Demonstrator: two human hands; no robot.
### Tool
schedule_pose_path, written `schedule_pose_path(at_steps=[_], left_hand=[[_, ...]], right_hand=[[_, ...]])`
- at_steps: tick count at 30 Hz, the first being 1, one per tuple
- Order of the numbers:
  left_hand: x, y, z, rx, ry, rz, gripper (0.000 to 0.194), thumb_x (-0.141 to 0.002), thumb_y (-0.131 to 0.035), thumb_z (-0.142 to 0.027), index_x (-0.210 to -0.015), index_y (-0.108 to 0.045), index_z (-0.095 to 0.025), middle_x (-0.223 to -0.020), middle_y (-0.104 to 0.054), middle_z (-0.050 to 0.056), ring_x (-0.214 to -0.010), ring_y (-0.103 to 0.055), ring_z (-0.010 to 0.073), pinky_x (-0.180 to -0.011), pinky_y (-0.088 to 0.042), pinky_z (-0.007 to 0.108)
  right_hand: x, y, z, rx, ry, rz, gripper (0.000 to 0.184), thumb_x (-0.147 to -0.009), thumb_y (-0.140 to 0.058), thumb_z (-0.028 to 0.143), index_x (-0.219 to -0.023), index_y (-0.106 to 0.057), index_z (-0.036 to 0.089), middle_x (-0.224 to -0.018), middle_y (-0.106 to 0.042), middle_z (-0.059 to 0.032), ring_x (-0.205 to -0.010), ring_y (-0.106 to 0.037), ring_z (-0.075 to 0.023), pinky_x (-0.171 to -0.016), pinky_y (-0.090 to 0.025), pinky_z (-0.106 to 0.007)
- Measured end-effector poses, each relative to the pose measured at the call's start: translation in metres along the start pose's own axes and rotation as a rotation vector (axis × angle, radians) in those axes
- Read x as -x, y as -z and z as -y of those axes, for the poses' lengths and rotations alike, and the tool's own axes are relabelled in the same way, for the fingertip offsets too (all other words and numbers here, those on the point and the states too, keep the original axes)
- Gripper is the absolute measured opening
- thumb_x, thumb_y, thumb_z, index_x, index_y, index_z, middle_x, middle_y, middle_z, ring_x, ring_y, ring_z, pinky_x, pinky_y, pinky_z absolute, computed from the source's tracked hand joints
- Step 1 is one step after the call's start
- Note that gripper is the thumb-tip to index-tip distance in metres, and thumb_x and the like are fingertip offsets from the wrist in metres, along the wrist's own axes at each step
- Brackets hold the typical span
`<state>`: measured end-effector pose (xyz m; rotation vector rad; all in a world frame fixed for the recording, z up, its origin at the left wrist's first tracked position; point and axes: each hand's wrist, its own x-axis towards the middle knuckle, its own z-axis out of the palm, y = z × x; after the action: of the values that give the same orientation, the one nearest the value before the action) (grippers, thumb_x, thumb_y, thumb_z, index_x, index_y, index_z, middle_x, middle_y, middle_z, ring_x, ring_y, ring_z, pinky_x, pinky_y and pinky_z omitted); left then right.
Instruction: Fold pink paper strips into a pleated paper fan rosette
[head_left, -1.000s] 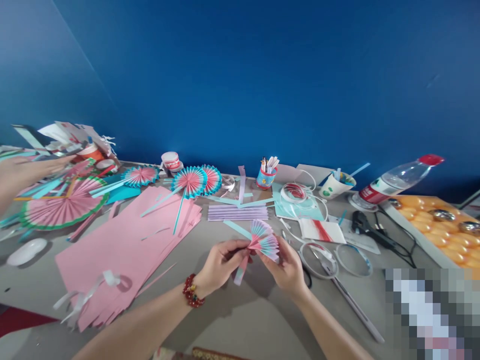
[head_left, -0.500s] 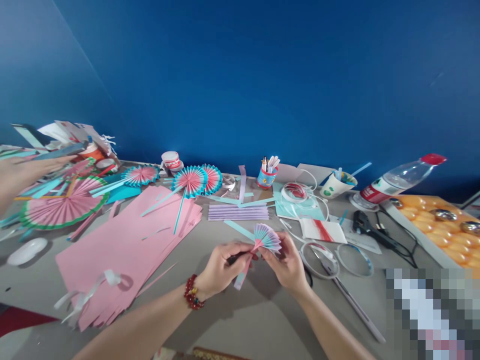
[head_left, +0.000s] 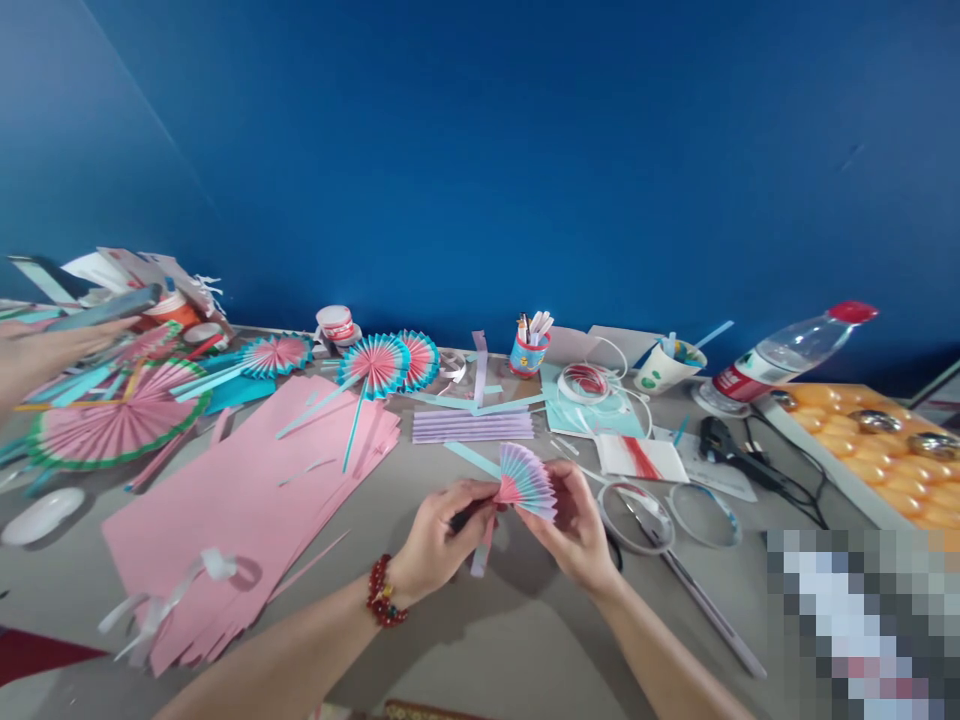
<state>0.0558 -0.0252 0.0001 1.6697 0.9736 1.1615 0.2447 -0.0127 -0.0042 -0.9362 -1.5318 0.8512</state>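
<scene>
Between my hands is a small pleated paper fan (head_left: pixel 527 480), pink at its base, pale blue in the middle and lilac along the edge. My left hand (head_left: pixel 448 525), with a red bead bracelet at the wrist, pinches the fan's base; a pink and lilac folded end hangs below. My right hand (head_left: pixel 574 525) grips the fan's right edge between thumb and fingers. Just behind the fan lies a pale blue paper strip (head_left: pixel 472 458). Farther back rests a lilac pleated paper strip (head_left: pixel 472 425).
Left lie pink paper sheets (head_left: pixel 240 500) and finished paper fans (head_left: pixel 373 366). Another person's hand (head_left: pixel 60 350) is at far left. On the right are tape rolls (head_left: pixel 637 517), a glue gun (head_left: pixel 739 455), a paper cup (head_left: pixel 667 365) and a plastic bottle (head_left: pixel 787 360).
The pleated fan has turned slightly in my fingers and its folds are spread more evenly. Both hands keep hold of it. The other person's hand now has a dark bluish object by it.
</scene>
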Motion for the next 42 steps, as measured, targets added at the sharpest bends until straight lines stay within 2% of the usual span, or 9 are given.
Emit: schedule_pose_path(at_steps=[3, 5, 9, 13, 17, 21, 24, 30, 42], left_hand=[[0.000, 0.002, -0.004, -0.036, 0.016, -0.002, 0.026, -0.092, -0.051, -0.019, -0.114, -0.065, -0.016, -0.095, -0.071, 0.009, -0.085, -0.066, 0.0181, -0.079, -0.048, 0.026], [-0.001, 0.004, -0.006, -0.060, -0.007, 0.006, 0.025, -0.091, -0.049, -0.016, -0.112, -0.063, -0.017, -0.098, -0.070, 0.009, -0.089, -0.065, 0.0189, -0.082, -0.048, 0.027], [-0.003, 0.006, -0.007, -0.098, -0.061, 0.003, 0.020, -0.088, -0.048, -0.012, -0.102, -0.061, -0.018, -0.093, -0.066, 0.008, -0.087, -0.062, 0.0194, -0.081, -0.047, 0.028], [-0.003, 0.007, -0.005, -0.098, -0.055, 0.017, 0.018, -0.088, -0.049, -0.012, -0.100, -0.060, -0.018, -0.093, -0.063, 0.008, -0.084, -0.059, 0.0192, -0.078, -0.047, 0.029], [-0.002, 0.007, -0.003, -0.030, -0.030, 0.039, 0.015, -0.091, -0.050, -0.018, -0.101, -0.061, -0.017, -0.093, -0.062, 0.008, -0.085, -0.060, 0.0194, -0.080, -0.048, 0.029], [0.000, 0.005, 0.003, 0.197, 0.099, 0.065, 0.023, -0.095, -0.049, -0.033, -0.102, -0.063, -0.015, -0.095, -0.063, 0.009, -0.078, -0.062, 0.0171, -0.073, -0.051, 0.028], [0.000, 0.001, 0.009, 0.340, 0.195, 0.063, 0.026, -0.093, -0.054, -0.038, -0.097, -0.063, -0.015, -0.088, -0.062, 0.006, -0.070, -0.062, 0.0148, -0.066, -0.051, 0.025], [-0.001, -0.002, 0.010, 0.432, 0.229, 0.061, 0.029, -0.091, -0.058, -0.043, -0.094, -0.063, -0.015, -0.078, -0.063, 0.003, -0.065, -0.062, 0.0122, -0.062, -0.049, 0.022], [-0.001, -0.003, 0.007, 0.483, 0.261, 0.037, 0.032, -0.089, -0.060, -0.046, -0.098, -0.065, -0.015, -0.074, -0.066, 0.003, -0.066, -0.064, 0.0152, -0.066, -0.051, 0.025]], right_hand=[[0.003, 0.000, -0.001, 0.035, 0.036, 0.020, 0.033, -0.084, -0.067, 0.025, -0.111, -0.050, 0.024, -0.095, -0.058, -0.0041, -0.080, -0.062, -0.0160, -0.068, -0.055, -0.026], [0.005, 0.001, -0.002, 0.077, 0.082, 0.042, 0.045, -0.084, -0.067, 0.025, -0.125, -0.046, 0.025, -0.108, -0.059, -0.0085, -0.090, -0.065, -0.0189, -0.075, -0.057, -0.030], [0.007, 0.004, -0.003, 0.267, 0.221, 0.075, 0.064, -0.084, -0.068, 0.024, -0.141, -0.038, 0.026, -0.131, -0.056, -0.0145, -0.113, -0.061, -0.0264, -0.090, -0.055, -0.040], [0.001, 0.007, 0.000, 0.359, 0.353, 0.117, 0.056, -0.084, -0.067, 0.018, -0.135, -0.048, 0.028, -0.115, -0.068, -0.0096, -0.105, -0.066, -0.0260, -0.090, -0.055, -0.042], [-0.003, 0.008, 0.003, 0.330, 0.356, 0.105, 0.048, -0.085, -0.067, 0.020, -0.129, -0.052, 0.027, -0.106, -0.072, -0.0084, -0.096, -0.070, -0.0246, -0.085, -0.057, -0.040], [-0.004, 0.007, 0.007, 0.322, 0.366, 0.108, 0.046, -0.085, -0.066, 0.019, -0.128, -0.054, 0.028, -0.102, -0.072, -0.0071, -0.092, -0.070, -0.0230, -0.084, -0.056, -0.038], [-0.004, 0.005, 0.010, 0.292, 0.378, 0.122, 0.048, -0.085, -0.066, 0.016, -0.129, -0.053, 0.028, -0.100, -0.072, -0.0061, -0.087, -0.069, -0.0210, -0.079, -0.057, -0.035], [0.002, 0.004, 0.009, 0.272, 0.312, 0.087, 0.040, -0.085, -0.067, 0.020, -0.123, -0.055, 0.026, -0.100, -0.070, -0.0076, -0.085, -0.069, -0.0208, -0.072, -0.058, -0.033], [0.008, 0.003, 0.006, 0.280, 0.258, 0.059, 0.040, -0.086, -0.067, 0.023, -0.123, -0.054, 0.025, -0.103, -0.069, -0.0079, -0.089, -0.068, -0.0205, -0.077, -0.058, -0.032]])
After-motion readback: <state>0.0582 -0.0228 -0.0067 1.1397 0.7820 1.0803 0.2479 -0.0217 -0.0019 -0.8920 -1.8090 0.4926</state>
